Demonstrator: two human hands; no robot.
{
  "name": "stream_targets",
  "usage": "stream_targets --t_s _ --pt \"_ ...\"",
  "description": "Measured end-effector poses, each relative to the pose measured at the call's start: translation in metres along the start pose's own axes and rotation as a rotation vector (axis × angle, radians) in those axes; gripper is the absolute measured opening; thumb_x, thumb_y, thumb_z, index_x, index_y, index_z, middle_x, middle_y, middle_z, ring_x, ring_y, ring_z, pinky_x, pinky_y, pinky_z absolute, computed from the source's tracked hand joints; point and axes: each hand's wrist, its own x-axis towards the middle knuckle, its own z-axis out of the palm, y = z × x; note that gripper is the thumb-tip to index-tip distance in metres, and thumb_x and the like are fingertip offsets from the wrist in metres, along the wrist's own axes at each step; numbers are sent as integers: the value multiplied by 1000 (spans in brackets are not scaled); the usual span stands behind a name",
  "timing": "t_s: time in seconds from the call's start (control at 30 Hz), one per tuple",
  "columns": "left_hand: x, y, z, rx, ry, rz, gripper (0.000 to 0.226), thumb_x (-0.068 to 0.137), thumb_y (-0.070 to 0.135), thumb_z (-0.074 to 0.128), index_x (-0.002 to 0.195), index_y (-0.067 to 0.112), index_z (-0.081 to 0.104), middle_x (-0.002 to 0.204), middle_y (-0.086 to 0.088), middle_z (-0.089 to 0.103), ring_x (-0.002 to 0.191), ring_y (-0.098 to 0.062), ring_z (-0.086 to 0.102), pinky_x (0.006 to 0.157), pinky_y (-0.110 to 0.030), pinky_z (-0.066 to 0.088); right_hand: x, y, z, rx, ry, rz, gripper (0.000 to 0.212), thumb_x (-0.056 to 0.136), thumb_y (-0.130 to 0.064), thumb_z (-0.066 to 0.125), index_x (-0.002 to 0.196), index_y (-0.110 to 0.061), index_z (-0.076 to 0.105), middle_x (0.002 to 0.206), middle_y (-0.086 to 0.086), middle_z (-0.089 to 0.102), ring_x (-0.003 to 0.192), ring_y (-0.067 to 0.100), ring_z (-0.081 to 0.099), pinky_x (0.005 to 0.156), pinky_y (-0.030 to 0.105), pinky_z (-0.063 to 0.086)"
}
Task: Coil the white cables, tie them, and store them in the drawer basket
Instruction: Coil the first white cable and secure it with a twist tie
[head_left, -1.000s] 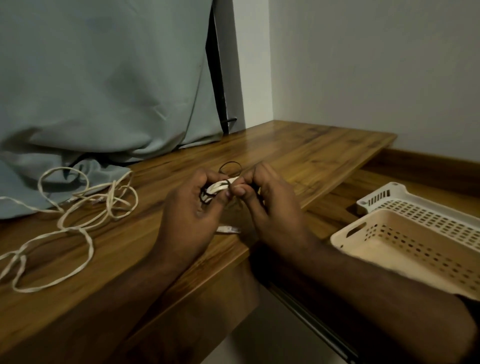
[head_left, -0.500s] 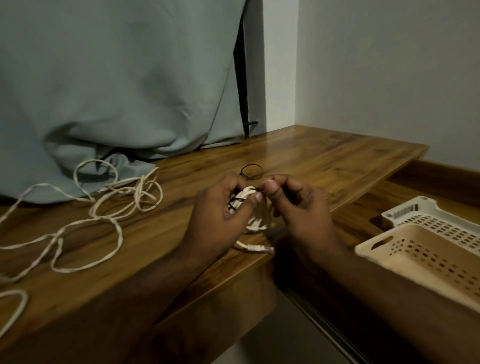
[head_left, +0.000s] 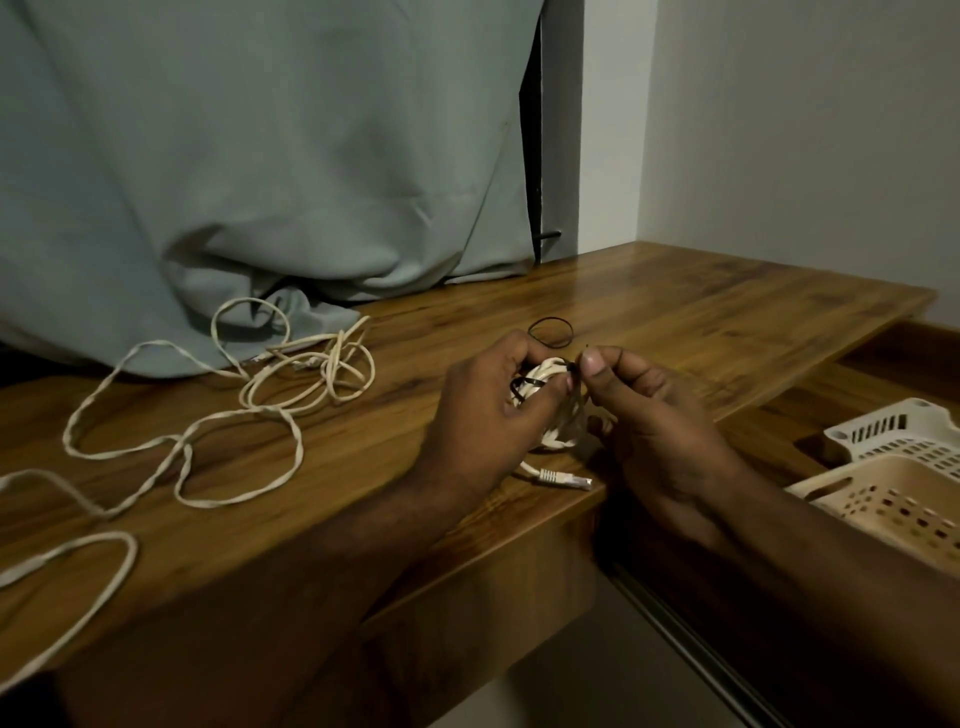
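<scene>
Left hand (head_left: 483, 415) grips coiled cable (head_left: 556, 415); right hand (head_left: 654, 415) pinches black tie (head_left: 571, 367) atop coil.

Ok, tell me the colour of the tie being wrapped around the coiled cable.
Black, a thin tie around the white coil; the head view shows it.

Polished wood, matt cloth, perforated plastic.
The wooden surface (head_left: 675, 312) shows a glossy grain; the curtain (head_left: 260, 156) is soft matt cloth; the baskets (head_left: 893, 499) are smooth plastic.

A grey-green curtain (head_left: 270, 156) drapes onto the far-left part of the wooden bench (head_left: 701, 306); white walls (head_left: 805, 130) meet at the bench's far corner.
</scene>
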Motion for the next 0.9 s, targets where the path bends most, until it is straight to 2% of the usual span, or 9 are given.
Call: stream_targets --t_s 0.07,0.17,0.2,0.33,0.47,0.63,0.73,0.77,0.9 --pt "0 0 0 1 3 2 16 92 20 74 88 31 64 70 19 67 62 0 65 57 -28 53 1 0 -2 -1 -4 6 9 93 -20 65 95 -12 69 90 9 73 76 18 71 67 30 59" --pt "0 -1 -1 -17 3 -6 12 93 21 73 89 28 65 73 16 67 64 -6 67 59 -44 59 2 0 -3 -3 -18 3 6 89 -18 67 91 -13 68 89 10 72 75 19 71 66 30 59" --pt "0 -1 -1 -21 0 -3 10 94 21 73 90 26 66 73 15 67 64 -7 67 59 -46 59 2 0 -4 0 -24 4 5 88 -18 67 91 -13 68 90 12 72 76 20 71 66 31 59" --pt "0 0 -2 -19 -9 35 9 95 18 72 90 21 64 73 15 65 64 -4 64 59 -31 54 1 -2 -1 12 -48 14 8 89 -15 66 94 -8 67 89 15 72 76 22 72 68 33 61" --pt "0 -1 -1 -21 -6 43 7 95 14 70 91 15 65 74 9 66 67 -8 63 61 -33 53 0 -5 -1 -22 -84 -2 10 88 -16 65 94 -8 68 87 14 72 74 21 70 68 30 60" --pt "-1 0 -1 -36 -3 35 7 95 15 70 91 15 65 75 10 65 67 -6 63 60 -34 54 2 -2 -9 -307 -98 -200 7 94 -19 64 93 -11 66 77 -2 63 72 7 60 67 21 50" --pt "-1 -1 -2 -75 -2 9 5 95 15 69 93 15 65 76 8 67 67 -8 65 60 -40 58 5 2 -14 -444 -99 -267 10 93 -29 68 93 -20 69 91 11 61 86 30 60 80 40 51" --pt "-1 -1 -2 -86 -4 -1 5 95 15 69 93 15 65 77 8 67 67 -8 65 60 -41 58 6 3 -15 -504 -89 -299 10 93 -31 66 93 -21 69 96 13 61 91 34 60 83 42 51" --pt "-1 -2 0 -103 3 -11 4 96 16 69 94 17 66 79 8 67 71 -9 66 62 -41 59 7 2 -16 -734 -54 -425 10 93 -29 62 97 -20 66 100 2 56 98 18 59 76 21 50"
